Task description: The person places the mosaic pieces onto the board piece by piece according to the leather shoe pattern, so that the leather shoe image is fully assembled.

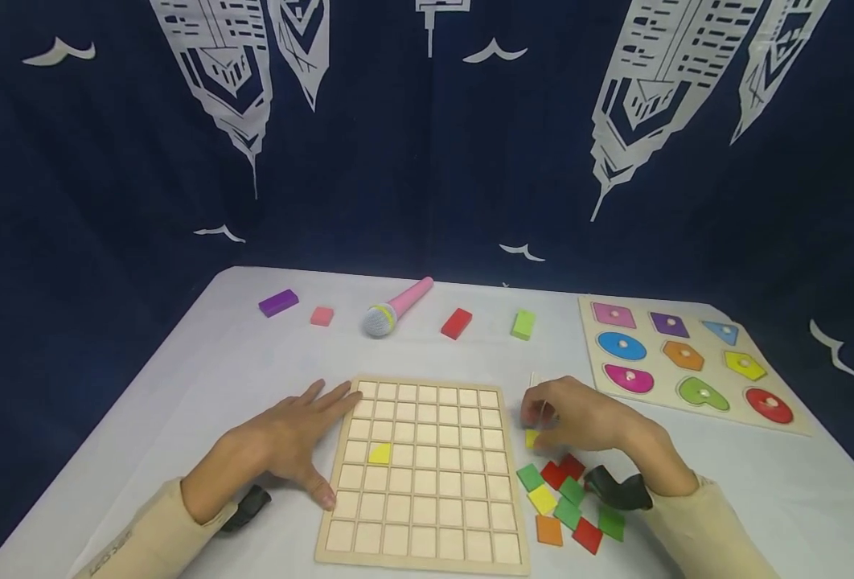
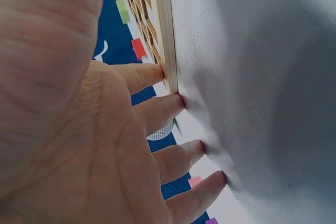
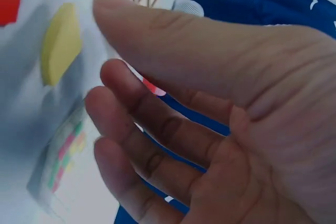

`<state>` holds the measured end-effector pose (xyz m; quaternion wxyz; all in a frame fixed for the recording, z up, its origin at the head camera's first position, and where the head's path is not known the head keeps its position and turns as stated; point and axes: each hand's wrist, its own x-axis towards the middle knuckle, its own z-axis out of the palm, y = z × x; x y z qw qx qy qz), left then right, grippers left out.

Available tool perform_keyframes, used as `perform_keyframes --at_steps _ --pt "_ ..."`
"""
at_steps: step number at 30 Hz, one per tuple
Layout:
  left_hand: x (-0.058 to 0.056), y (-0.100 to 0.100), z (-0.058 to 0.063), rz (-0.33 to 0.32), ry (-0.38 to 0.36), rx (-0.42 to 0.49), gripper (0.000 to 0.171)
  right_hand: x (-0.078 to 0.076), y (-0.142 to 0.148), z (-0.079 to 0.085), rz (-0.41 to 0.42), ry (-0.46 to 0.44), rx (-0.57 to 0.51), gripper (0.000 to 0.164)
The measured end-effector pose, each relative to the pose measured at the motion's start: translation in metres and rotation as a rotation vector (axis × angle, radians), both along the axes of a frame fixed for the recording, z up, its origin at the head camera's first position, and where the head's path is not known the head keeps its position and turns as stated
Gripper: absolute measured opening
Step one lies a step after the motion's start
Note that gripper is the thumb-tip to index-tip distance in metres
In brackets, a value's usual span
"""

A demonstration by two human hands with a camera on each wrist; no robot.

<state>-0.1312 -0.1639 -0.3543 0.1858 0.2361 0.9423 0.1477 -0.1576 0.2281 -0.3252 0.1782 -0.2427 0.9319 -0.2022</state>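
Note:
The wooden grid board [image 1: 421, 381] lies flat in the middle, with one yellow piece [image 1: 379, 454] in a cell. My left hand [image 1: 285, 442] has its fingers spread at the board's left edge; in the left wrist view, fingertips [image 2: 157, 72] touch its wooden rim. To the right of the board my right hand [image 1: 579, 414] reaches down over a yellow tile [image 1: 531, 438], its fingers loosely bent. In the right wrist view that yellow tile [image 3: 62, 43] lies beyond the thumb, with a gap between. A card with coloured squares [image 3: 65, 153] shows past the fingertips, blurred.
Loose green, red, yellow and orange tiles [image 1: 550, 531] lie below the right hand. A shape puzzle board [image 1: 651, 386] is at the right. Along the back sit a purple block [image 1: 278, 303], pink block [image 1: 322, 316], toy microphone [image 1: 405, 302], red block [image 1: 457, 323] and green block [image 1: 523, 324].

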Motion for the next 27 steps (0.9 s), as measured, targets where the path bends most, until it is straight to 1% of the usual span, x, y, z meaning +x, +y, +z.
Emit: perform_keyframes --at_steps 4,7,14,19,27 --pt "-0.002 0.0 0.0 -0.001 0.001 -0.002 0.139 -0.003 0.004 -0.004 -0.049 -0.07 0.008 0.025" --pt "-0.003 0.001 0.001 0.005 0.0 -0.008 0.138 -0.004 0.004 -0.007 -0.069 -0.084 0.027 0.027" --pt "-0.002 0.0 0.001 -0.006 0.01 -0.004 0.139 -0.004 0.002 -0.014 -0.078 -0.071 0.033 0.028" --pt "-0.001 0.001 0.001 -0.009 0.005 0.002 0.139 -0.003 0.001 -0.015 -0.075 -0.068 0.03 0.028" --pt "0.0 0.001 0.0 0.001 -0.001 -0.006 0.138 -0.003 0.0 -0.016 -0.074 -0.043 0.062 0.025"
